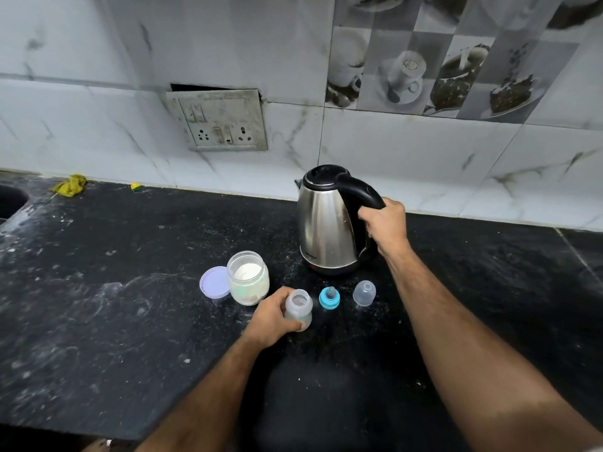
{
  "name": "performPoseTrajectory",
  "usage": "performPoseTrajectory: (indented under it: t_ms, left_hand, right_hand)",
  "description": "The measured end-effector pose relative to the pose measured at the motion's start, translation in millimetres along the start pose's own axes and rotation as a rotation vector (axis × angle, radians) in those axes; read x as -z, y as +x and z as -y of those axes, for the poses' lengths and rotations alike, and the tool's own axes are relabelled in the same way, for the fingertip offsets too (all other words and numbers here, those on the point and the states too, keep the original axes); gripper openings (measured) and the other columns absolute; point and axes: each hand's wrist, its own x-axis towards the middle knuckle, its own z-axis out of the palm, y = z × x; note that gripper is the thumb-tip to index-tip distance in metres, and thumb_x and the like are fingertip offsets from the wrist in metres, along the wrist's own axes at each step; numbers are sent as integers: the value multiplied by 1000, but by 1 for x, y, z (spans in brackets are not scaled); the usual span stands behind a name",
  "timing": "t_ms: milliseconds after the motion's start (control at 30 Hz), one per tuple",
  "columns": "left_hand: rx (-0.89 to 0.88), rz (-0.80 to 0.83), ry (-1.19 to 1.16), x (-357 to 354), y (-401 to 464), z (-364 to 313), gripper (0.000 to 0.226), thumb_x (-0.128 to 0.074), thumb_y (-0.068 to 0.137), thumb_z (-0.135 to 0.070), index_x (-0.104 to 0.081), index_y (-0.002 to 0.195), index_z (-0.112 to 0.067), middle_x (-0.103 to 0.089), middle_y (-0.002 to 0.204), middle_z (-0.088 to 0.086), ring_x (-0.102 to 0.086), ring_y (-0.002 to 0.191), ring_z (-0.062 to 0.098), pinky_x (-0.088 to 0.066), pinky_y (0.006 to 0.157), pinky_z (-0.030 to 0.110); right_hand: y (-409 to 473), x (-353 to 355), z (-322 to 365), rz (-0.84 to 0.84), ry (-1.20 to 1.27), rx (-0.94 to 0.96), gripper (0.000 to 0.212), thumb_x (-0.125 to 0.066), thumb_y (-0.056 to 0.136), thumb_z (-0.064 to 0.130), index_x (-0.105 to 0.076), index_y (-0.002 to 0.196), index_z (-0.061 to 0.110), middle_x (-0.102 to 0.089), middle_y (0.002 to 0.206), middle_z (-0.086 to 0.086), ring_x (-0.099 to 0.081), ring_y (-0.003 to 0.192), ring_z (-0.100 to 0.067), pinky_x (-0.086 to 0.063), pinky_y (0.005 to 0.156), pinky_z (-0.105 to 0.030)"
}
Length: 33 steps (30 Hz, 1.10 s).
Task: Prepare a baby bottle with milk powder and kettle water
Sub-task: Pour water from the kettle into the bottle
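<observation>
Right grip (385, 223) wrapping black handle of steel electric kettle (326, 223), standing on speckled black stone worktop (130, 321); left grip (272, 318) clasping small frosted plastic baby bottle (298, 308), upright, uncapped, just in front of kettle. Risk looming: narrow mouth, wide spout, hot water possibly splashing onto steadying fingers; light bottle possibly tipping. Powder inside bottle not discernible.

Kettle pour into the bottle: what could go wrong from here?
1. The bottle has a narrow mouth and the left hand wraps it just below the rim, so kettle water that misses could hit the fingers.
2. The open powder jar stands close to the bottle's left; splashes may wet the powder.
3. The teat ring and clear cap lie under the likely pour path.
</observation>
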Motion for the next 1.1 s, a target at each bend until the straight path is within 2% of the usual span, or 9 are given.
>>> performPoseTrajectory:
  t_ms: [133,200,300,400,567,700,833,933,1100]
  left_hand:
    - [-6,9,-12,0,1,4,51,-85,53,-29,-62,97,-44,-73,100,-12,-68,97,8,-53,91,28]
    - [-6,17,-19,1,3,6,53,-86,52,-32,-62,96,-46,-73,102,-12,-68,100,11,-53,93,30]
    - [-13,31,-18,2,5,8,53,-87,51,-33,-61,95,-47,-72,101,-15,-68,98,7,-54,93,30]
    - [-19,36,-11,2,7,10,53,-87,53,-29,-62,97,-42,-72,100,-17,-67,97,5,-54,94,31]
    - [-22,42,-5,4,10,15,54,-89,60,-12,-62,103,-31,-72,103,-14,-67,103,10,-53,98,35]
    - [-17,49,-13,4,11,16,55,-88,62,-7,-61,104,-30,-71,105,-11,-67,105,11,-52,100,35]
    - [-5,56,-24,5,12,16,55,-88,60,-7,-62,103,-30,-72,104,-11,-67,104,10,-52,100,35]
    - [-2,61,-25,4,12,16,56,-89,59,-11,-62,104,-30,-72,105,-10,-67,105,11,-52,99,34]
    - [-2,59,-29,4,11,15,56,-89,58,-9,-62,103,-31,-72,104,-10,-67,103,10,-52,98,32]
  right_hand:
    - [8,-10,-14,8,-14,-37,13,-63,52,17,-57,44,26,-40,36,13,-37,34,-8,-29,40,-20]
    - [13,-14,-20,9,-1,-51,16,-63,53,15,-55,44,25,-40,37,12,-37,36,-10,-29,41,-22]
    - [20,-15,-27,10,23,-64,18,-63,57,11,-52,47,21,-40,41,5,-36,39,-15,-30,42,-26]
    - [26,-14,-32,51,45,-55,9,-61,60,7,-53,60,11,-40,43,-2,-35,38,-16,-29,40,-26]
    - [39,-2,-33,132,1,-77,8,-60,62,5,-55,68,9,-44,47,-3,-38,38,-14,-33,40,-25]
    - [41,9,-40,182,1,-89,9,-57,59,5,-53,64,11,-45,42,3,-39,36,-11,-35,40,-22]
    - [43,19,-48,215,-11,-87,10,-56,61,0,-53,61,10,-48,44,-1,-41,37,-12,-36,42,-22]
    - [46,27,-52,252,-55,-94,18,-56,70,-7,-55,63,9,-52,44,4,-45,39,-9,-39,47,-23]
    - [53,35,-48,296,-219,-94,16,-68,71,4,-63,65,18,-61,56,8,-56,57,-8,-45,63,-24]
